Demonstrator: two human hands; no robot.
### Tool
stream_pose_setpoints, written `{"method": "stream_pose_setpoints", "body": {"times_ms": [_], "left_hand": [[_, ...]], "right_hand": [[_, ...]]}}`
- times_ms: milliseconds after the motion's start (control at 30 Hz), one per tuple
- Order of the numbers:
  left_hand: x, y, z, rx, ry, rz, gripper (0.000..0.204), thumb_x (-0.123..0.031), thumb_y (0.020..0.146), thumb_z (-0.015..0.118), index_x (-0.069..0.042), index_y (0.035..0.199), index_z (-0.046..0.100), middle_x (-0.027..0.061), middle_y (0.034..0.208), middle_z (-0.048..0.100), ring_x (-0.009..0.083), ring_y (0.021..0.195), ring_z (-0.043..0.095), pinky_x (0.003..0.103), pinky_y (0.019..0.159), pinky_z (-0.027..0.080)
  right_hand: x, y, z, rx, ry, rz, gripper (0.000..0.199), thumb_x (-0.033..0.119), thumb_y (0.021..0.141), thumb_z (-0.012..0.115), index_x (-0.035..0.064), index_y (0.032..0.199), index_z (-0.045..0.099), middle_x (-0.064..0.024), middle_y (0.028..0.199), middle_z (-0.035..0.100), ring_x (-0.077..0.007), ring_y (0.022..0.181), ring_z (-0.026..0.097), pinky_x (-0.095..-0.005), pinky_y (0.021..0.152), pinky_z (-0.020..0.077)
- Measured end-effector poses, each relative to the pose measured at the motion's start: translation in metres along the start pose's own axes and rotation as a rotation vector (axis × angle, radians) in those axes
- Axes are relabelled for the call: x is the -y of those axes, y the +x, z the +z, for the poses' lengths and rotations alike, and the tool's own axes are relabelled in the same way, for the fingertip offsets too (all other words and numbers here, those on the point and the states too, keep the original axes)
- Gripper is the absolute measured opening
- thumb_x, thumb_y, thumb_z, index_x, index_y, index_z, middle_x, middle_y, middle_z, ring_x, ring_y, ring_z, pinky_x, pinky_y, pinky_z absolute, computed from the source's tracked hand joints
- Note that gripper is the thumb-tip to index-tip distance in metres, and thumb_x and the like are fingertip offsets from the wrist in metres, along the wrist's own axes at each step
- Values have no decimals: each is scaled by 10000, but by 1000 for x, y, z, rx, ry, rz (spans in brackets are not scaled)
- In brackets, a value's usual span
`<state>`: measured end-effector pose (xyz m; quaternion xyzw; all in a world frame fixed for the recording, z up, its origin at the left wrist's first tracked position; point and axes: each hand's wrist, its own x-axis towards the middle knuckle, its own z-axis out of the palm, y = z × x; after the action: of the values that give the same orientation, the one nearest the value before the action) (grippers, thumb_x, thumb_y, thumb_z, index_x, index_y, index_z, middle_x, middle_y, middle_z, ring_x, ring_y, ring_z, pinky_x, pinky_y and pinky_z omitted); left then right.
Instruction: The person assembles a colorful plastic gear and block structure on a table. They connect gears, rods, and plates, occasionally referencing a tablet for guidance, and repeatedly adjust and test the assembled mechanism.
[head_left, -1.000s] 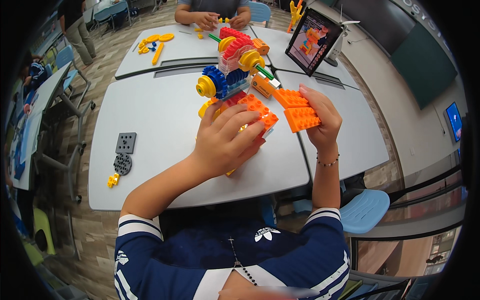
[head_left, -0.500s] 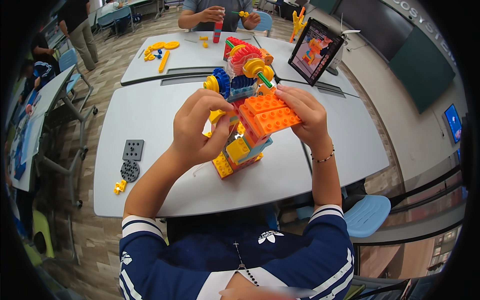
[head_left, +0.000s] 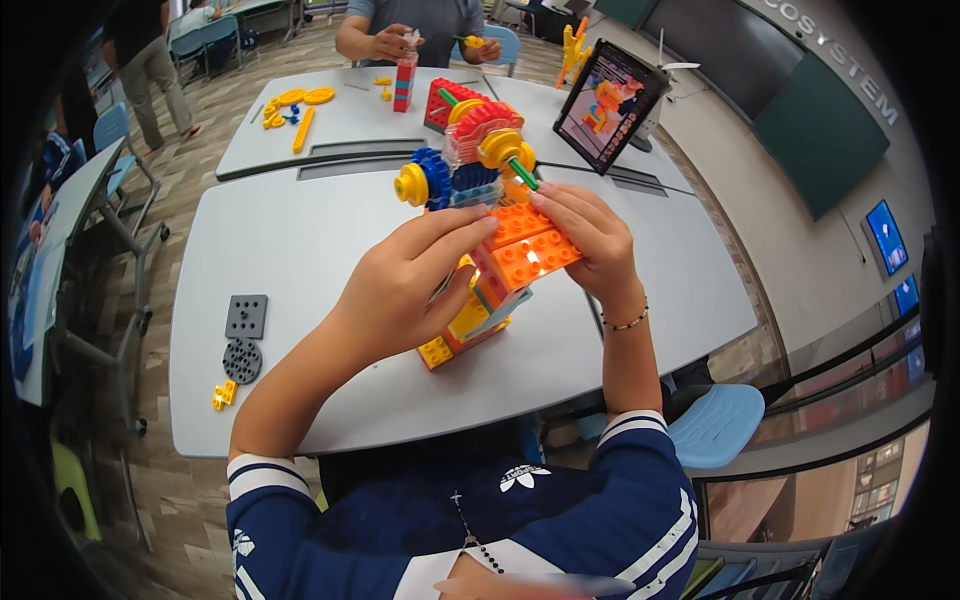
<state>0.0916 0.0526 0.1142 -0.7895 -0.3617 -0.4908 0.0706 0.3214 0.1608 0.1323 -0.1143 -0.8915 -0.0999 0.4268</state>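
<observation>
A tall building-brick model stands on the table in front of me, with orange studded bricks jutting out toward me. My left hand grips the left edge of these bricks, fingers on top and thumb lower down; it hides part of the model's left side. From the right, my right hand holds the same bricks, its fingertips lying over their far edge. Above the hands, the model carries a blue gear, a red gear, yellow wheels and a green axle.
At the left lie a grey square plate, a grey round plate and a small yellow piece. A tablet stands at the back right. Across the table, a person holds a red-and-blue brick stack.
My left hand has gone from a pinch beside the model to a grip on the orange bricks. My right hand stays on them. The whole view has shifted slightly.
</observation>
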Motion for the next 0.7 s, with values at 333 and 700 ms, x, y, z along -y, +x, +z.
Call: {"method": "stream_pose_setpoints", "body": {"times_ms": [333,700], "left_hand": [[7,1,-2,-14,41,87,363,-38,784,704,-39,1143,654,117,1072,668,264,964,667,339,811,563],[15,2,-1,-47,111,231,349,-41,756,680,-29,1105,670,115,1048,675,248,930,682,322,758,577]], "right_hand": [[6,3,6,-21,-46,-32,387,128,722,761,33,1093,707,-115,1099,703,-292,1055,660,-357,898,543],[11,5,10,-14,-33,-11,387,93,717,751,49,1099,706,-95,1139,694,-260,1083,650,-354,917,540]]}}
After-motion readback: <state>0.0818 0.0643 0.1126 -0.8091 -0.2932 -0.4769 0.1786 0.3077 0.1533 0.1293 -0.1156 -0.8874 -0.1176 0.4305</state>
